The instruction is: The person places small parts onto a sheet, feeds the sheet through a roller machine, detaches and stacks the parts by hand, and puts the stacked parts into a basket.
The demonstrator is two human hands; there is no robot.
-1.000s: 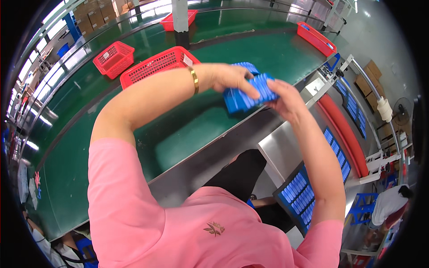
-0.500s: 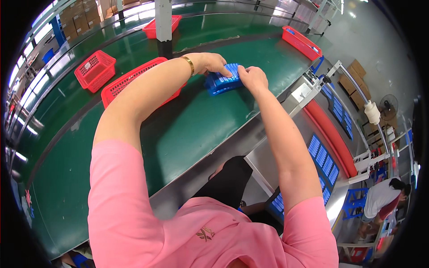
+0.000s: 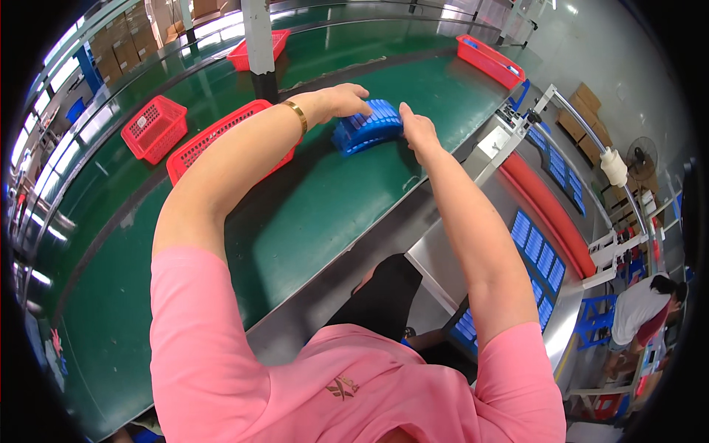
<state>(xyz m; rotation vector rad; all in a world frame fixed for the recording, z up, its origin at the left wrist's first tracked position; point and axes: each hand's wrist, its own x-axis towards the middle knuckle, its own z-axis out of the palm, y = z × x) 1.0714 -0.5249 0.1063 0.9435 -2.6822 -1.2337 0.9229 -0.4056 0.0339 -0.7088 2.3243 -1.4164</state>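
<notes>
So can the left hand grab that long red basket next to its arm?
Probably yes. The long red basket lies right under the left forearm on the green belt, with nothing between them. But the left hand is resting on the blue tray, so it would need to let go first.

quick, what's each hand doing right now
Left hand: curled over the top of the blue tray, gripping it.
Right hand: pressed against the tray's right end, holding it.

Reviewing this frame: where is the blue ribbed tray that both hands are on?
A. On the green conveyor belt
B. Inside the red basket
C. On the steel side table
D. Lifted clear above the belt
A: the blue ribbed tray rests on the green conveyor belt, with the left hand on its top and the right hand at its end, beside the red basket.
</notes>
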